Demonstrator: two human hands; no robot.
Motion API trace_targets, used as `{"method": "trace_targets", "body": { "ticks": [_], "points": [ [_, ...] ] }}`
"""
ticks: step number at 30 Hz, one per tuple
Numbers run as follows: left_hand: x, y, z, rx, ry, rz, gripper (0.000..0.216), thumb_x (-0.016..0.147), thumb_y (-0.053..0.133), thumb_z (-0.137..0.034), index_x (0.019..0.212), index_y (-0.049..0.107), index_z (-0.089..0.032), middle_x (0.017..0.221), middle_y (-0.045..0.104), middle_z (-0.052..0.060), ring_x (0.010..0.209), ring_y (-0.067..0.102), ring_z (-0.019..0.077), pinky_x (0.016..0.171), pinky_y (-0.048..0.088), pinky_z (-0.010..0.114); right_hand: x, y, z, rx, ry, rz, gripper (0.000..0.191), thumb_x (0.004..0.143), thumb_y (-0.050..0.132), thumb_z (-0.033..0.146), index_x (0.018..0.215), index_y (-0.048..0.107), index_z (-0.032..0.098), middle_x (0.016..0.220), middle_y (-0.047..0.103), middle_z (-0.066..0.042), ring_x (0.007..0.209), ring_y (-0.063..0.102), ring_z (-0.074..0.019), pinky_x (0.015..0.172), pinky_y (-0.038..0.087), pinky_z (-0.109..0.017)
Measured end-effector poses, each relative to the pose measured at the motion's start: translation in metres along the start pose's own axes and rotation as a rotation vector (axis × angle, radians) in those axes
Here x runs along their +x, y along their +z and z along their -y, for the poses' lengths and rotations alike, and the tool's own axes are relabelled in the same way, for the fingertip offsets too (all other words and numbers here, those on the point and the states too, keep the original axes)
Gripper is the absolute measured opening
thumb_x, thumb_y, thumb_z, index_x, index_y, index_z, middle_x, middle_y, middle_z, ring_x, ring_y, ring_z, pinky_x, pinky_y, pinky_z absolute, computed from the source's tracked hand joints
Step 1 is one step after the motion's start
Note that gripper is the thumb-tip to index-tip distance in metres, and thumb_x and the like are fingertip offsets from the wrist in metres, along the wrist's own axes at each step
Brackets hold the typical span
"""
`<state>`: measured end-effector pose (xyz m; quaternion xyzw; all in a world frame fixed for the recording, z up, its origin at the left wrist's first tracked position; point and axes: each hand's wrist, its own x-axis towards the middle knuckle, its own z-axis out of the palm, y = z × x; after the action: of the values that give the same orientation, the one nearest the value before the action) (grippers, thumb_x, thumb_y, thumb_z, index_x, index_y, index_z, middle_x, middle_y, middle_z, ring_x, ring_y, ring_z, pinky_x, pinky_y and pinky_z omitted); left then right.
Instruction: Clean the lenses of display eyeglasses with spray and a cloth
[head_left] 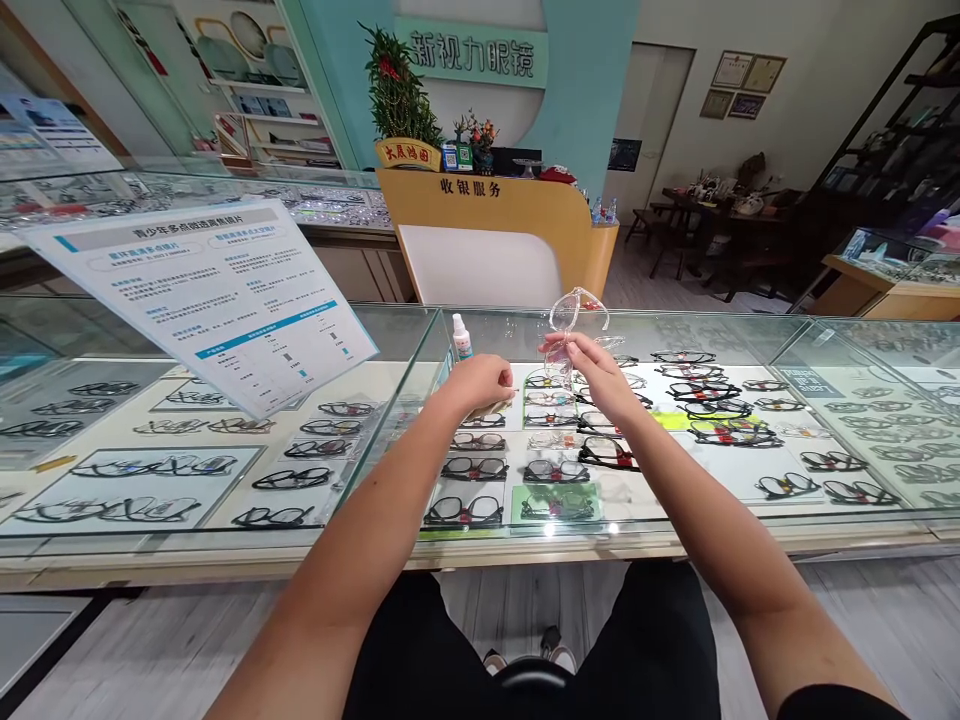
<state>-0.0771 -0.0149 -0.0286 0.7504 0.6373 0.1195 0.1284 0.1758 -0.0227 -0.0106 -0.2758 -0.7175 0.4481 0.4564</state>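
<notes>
Head view: clear glasses (577, 308) atop right fingertips (556, 343)

Bright, even indoor light; glare spots on the glass counter (675, 530); wide-angle bending at the edges.

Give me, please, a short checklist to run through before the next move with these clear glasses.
1. Clear glasses gripped in the right hand, lifted off the glass counter: ok.
2. Left hand down on the counter, apart from the glasses: ok.
3. Spray bottle upright, just beyond the left hand: ok.
4. Lenses free of smudges: cannot tell.
5. Something held under the left hand: cannot tell.
</notes>
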Motion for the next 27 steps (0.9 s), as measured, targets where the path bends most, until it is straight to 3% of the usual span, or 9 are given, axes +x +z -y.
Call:
{"method": "trace_targets", "body": {
  "ticks": [5,12,20,23,27],
  "points": [
    [0.003,0.005,0.006,-0.041,-0.007,-0.008,0.004,0.075,0.083,-0.028,0.073,0.079,-0.026,0.093,0.083,0.009,0.085,0.074,0.0303,0.075,0.046,0.037,0.0,0.0,-0.001,0.011,0.002,0.002,0.049,0.106,0.059,0.071,0.128,0.078,0.031,0.125,0.082,-0.007,0.12,0.068,-0.029,0.104,0.052,-0.045],
    [0.007,0.01,0.011,-0.126,-0.011,-0.039,0.018,0.081,0.081,-0.033,0.067,0.071,-0.026,0.085,0.08,0.009,0.081,0.069,0.0288,0.072,0.045,0.036,0.0,0.0,-0.001,0.001,0.001,0.007,0.051,0.106,0.057,0.071,0.13,0.077,0.031,0.126,0.082,-0.007,0.12,0.068,-0.029,0.103,0.052,-0.044],
    [0.011,0.005,0.019,-0.216,-0.14,-0.215,0.011,0.105,0.058,-0.033,0.097,0.063,-0.026,0.089,0.074,0.01,0.083,0.065,0.0313,0.079,0.043,0.037,0.0,0.0,0.0,0.042,0.003,0.005,0.045,0.107,0.06,0.067,0.126,0.078,0.03,0.128,0.081,-0.007,0.12,0.07,-0.0282,0.102,0.051,-0.044],
    [0.016,0.004,0.021,-0.239,-0.131,-0.231,0.015,0.104,0.06,-0.032,0.092,0.065,-0.026,0.098,0.078,0.01,0.091,0.067,0.0315,0.078,0.042,0.036,0.0,0.0,-0.001,0.042,0.008,0.009,0.048,0.106,0.06,0.069,0.127,0.077,0.03,0.129,0.081,-0.007,0.121,0.071,-0.0286,0.104,0.052,-0.045],
    [0.014,-0.001,0.017,-0.264,-0.088,-0.223,0.027,0.104,0.061,-0.036,0.079,0.064,-0.025,0.087,0.076,0.008,0.083,0.065,0.0288,0.075,0.041,0.036,0.001,0.0,-0.001,0.042,0.005,0.014,0.048,0.106,0.06,0.07,0.127,0.077,0.03,0.129,0.081,-0.007,0.122,0.071,-0.029,0.105,0.052,-0.046]
  ]
}}
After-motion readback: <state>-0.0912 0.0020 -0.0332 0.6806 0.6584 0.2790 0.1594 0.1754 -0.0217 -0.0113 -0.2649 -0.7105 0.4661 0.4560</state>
